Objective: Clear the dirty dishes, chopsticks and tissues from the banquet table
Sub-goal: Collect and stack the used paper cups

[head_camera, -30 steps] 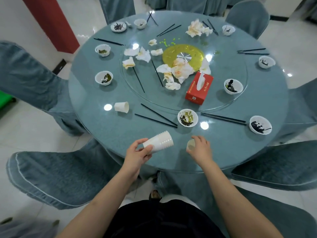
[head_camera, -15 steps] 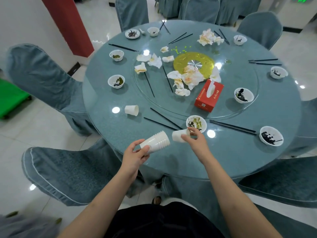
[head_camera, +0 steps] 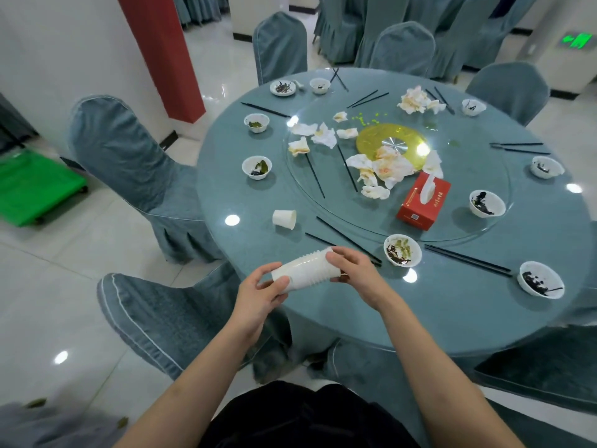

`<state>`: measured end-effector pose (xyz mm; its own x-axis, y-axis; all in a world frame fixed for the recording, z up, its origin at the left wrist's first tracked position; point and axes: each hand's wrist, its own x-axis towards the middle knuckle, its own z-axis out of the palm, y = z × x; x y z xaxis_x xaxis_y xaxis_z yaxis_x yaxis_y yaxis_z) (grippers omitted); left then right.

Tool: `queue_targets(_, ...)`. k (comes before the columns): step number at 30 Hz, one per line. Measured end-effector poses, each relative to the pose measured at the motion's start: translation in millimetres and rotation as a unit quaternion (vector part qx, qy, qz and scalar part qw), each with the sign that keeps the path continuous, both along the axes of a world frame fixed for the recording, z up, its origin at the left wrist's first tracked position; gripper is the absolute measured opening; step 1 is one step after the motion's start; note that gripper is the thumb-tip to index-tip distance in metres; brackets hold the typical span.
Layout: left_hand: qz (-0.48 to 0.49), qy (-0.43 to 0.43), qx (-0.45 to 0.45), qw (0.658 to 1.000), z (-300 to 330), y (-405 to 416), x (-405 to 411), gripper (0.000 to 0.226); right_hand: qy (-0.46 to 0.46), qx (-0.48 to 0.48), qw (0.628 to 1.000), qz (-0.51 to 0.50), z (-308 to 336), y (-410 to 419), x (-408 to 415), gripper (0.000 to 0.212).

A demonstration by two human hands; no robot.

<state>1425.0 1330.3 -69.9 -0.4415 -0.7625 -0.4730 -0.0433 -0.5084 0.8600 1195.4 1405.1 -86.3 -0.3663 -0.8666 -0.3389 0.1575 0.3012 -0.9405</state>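
Over the near edge of the round table (head_camera: 452, 318) I hold a stack of white paper cups (head_camera: 305, 270) lying sideways. My left hand (head_camera: 263, 294) grips its bottom end, and my right hand (head_camera: 353, 273) grips its open end. One more paper cup (head_camera: 285, 218) lies on its side left of the hands. Several dirty white bowls ring the table, the nearest bowl (head_camera: 402, 249) just right of my right hand. Black chopsticks (head_camera: 342, 236) lie beyond the stack. Crumpled stained tissues (head_camera: 386, 168) are strewn over the glass turntable (head_camera: 468, 227).
A red tissue box (head_camera: 424, 201) stands on the turntable beside a yellow centre disc (head_camera: 392, 144). Chairs in blue-grey covers (head_camera: 135, 156) surround the table; one chair (head_camera: 168, 318) is close at my left. A green cart (head_camera: 32, 185) sits on the floor far left.
My right hand lifted a single cup from the table, brought it left and pushed it into the open end of the stack. The view has shifted left.
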Motion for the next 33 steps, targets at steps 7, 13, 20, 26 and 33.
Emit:
queue_targets(7, 0.015, 0.022, -0.007, 1.0, 8.9, -15.2, 64.9, 0.032, -0.007, -0.014, 1.0, 0.017, 11.0, -15.1, 66.9, 0.026)
queue_targets(13, 0.019, 0.032, -0.008, 0.999, 13.9, -19.3, 113.9, 0.029, -0.033, -0.024, 0.998, 0.049, 9.8, -19.8, 118.5, 0.035)
queue_targets(20, 0.012, 0.037, -0.015, 0.999, 14.1, -24.9, 147.3, 0.03, -0.053, -0.036, 0.997, 0.038, 6.1, -20.8, 157.2, 0.048)
queue_targets(26, 0.015, 0.036, -0.01, 0.999, 10.2, -37.4, 147.5, 0.031, -0.051, -0.024, 0.998, 0.039, 2.3, -35.1, 154.4, 0.045)
queue_targets(33, 0.056, 0.03, 0.016, 0.998, 2.0, -76.4, 121.8, 0.032, -0.077, -0.005, 0.997, -0.014, -15.0, -90.6, 120.0, 0.035)
